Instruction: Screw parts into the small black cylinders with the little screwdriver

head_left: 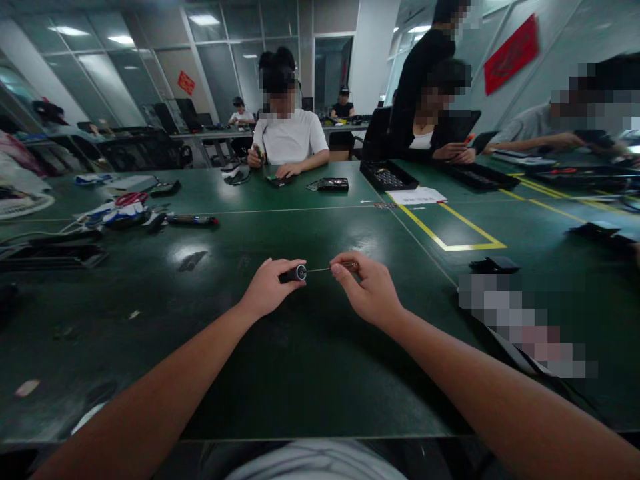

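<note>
An assembly workroom in an office building. Long dark-green counter (310, 373) marked with yellow tape lines (450, 233), black parts trays (387, 177), and scattered tools such as red-handled scissors (131, 198). Several seated people (290, 137) bend over small parts. Glass partition walls (100, 73) and ceiling strip lights (204, 19) surround them.
</note>
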`<action>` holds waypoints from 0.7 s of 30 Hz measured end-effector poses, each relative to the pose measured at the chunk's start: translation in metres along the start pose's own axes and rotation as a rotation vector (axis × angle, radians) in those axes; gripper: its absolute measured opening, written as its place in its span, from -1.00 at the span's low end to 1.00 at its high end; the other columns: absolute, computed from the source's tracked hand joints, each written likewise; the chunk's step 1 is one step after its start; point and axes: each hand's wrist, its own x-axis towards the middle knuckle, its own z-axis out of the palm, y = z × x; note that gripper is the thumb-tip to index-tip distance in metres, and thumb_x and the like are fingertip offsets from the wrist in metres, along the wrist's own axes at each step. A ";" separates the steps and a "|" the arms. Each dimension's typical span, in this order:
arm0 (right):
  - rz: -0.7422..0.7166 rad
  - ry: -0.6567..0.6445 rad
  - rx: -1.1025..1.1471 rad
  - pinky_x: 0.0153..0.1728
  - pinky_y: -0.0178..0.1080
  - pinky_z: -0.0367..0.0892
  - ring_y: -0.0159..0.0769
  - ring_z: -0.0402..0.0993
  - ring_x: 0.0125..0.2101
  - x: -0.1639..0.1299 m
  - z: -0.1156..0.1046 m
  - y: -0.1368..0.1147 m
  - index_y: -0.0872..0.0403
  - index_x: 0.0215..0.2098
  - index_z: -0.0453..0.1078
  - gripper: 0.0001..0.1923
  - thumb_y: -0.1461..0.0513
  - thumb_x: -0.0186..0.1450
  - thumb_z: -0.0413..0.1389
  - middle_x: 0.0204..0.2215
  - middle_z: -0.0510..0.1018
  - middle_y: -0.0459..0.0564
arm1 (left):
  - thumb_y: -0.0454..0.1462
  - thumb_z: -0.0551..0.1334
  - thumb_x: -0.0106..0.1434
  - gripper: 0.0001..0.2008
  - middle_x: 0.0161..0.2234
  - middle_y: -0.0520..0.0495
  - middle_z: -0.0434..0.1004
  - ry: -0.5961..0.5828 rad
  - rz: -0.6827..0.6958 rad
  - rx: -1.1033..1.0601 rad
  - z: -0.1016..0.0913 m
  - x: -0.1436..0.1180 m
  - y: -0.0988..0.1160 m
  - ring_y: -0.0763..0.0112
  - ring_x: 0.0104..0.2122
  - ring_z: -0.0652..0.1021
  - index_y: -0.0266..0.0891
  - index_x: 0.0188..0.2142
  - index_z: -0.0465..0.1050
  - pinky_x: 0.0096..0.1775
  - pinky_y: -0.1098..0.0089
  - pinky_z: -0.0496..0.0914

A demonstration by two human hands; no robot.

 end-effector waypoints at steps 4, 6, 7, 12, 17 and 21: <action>-0.027 0.006 0.024 -0.36 -0.27 0.34 -0.30 0.54 -0.39 0.000 0.000 0.001 0.05 -0.19 0.47 -0.82 0.15 0.41 0.08 -0.37 0.62 -0.05 | -0.24 0.38 0.23 -0.59 -0.03 -0.04 0.61 -0.007 -0.010 0.000 -0.001 0.000 0.001 0.16 -0.08 0.52 -0.05 0.08 0.51 0.22 -0.08 0.15; -0.054 -0.017 0.022 -0.33 -0.26 0.36 -0.30 0.54 -0.37 0.000 0.000 0.002 0.04 -0.18 0.47 -0.84 0.16 0.40 0.08 -0.34 0.63 -0.05 | -0.24 0.38 0.23 -0.59 -0.02 -0.03 0.60 -0.009 -0.001 -0.002 -0.001 0.000 0.001 0.17 -0.08 0.51 -0.04 0.08 0.51 0.22 -0.08 0.15; -0.065 -0.025 0.018 -0.31 -0.25 0.37 -0.29 0.55 -0.36 0.000 0.000 0.002 0.03 -0.18 0.47 -0.85 0.16 0.40 0.08 -0.34 0.63 -0.05 | -0.23 0.37 0.24 -0.60 -0.02 -0.03 0.60 -0.010 0.002 -0.003 0.000 0.000 0.000 0.17 -0.08 0.51 -0.04 0.08 0.51 0.21 -0.08 0.15; -0.045 -0.022 -0.012 -0.32 -0.25 0.36 -0.29 0.54 -0.36 -0.001 0.001 0.002 0.04 -0.19 0.47 -0.85 0.17 0.40 0.08 -0.36 0.61 -0.05 | -0.23 0.36 0.25 -0.60 -0.01 -0.04 0.60 -0.019 0.005 0.000 0.000 0.000 -0.001 0.16 -0.07 0.51 -0.05 0.09 0.50 0.21 -0.10 0.14; -0.042 0.010 -0.031 -0.34 -0.26 0.35 -0.31 0.52 -0.41 -0.001 0.000 0.001 0.07 -0.21 0.47 -0.84 0.18 0.40 0.08 -0.39 0.61 -0.05 | -0.23 0.37 0.23 -0.59 -0.02 -0.06 0.60 -0.025 -0.002 0.000 -0.001 0.000 0.000 0.14 -0.07 0.51 -0.05 0.09 0.51 0.19 -0.10 0.18; -0.016 0.039 -0.032 -0.35 -0.25 0.35 -0.30 0.52 -0.42 0.001 0.000 0.001 0.07 -0.25 0.46 -0.83 0.18 0.40 0.06 -0.42 0.60 -0.05 | -0.22 0.38 0.22 -0.58 -0.06 -0.07 0.61 -0.016 -0.015 -0.006 0.000 0.000 -0.001 0.15 -0.09 0.52 -0.04 0.09 0.51 0.17 -0.09 0.21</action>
